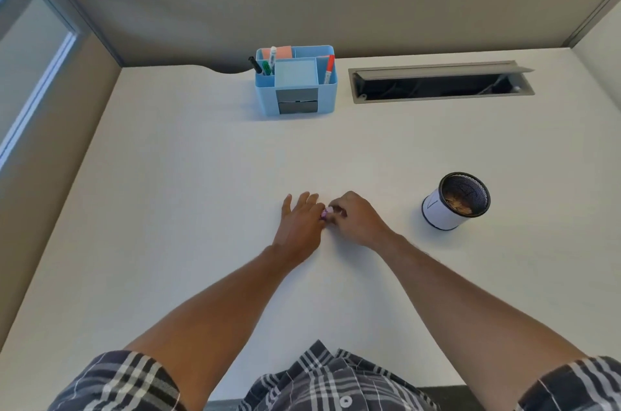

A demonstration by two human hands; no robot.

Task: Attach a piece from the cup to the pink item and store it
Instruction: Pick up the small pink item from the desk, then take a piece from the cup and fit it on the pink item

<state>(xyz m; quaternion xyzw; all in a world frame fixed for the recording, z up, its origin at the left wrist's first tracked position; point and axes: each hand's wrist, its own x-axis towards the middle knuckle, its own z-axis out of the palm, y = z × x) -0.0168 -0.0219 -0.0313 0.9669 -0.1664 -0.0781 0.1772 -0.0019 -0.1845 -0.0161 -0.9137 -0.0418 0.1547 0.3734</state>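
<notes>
Pink item sits pinched between left hand and right hand fingers, both closed on it.

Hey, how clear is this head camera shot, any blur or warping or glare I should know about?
Head view: even, soft light with faint shadows under the left hand and right hand; wide-angle warping bends the partition edges; overall softness leaves the pink item a small smudge; the mesh cup contents are unreadable; no harsh glare on the desk.

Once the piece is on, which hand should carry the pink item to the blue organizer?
Probably left: the organizer sits ahead and slightly left, nearer the left hand. The right hand pinches at the pink item, cup side.
</notes>
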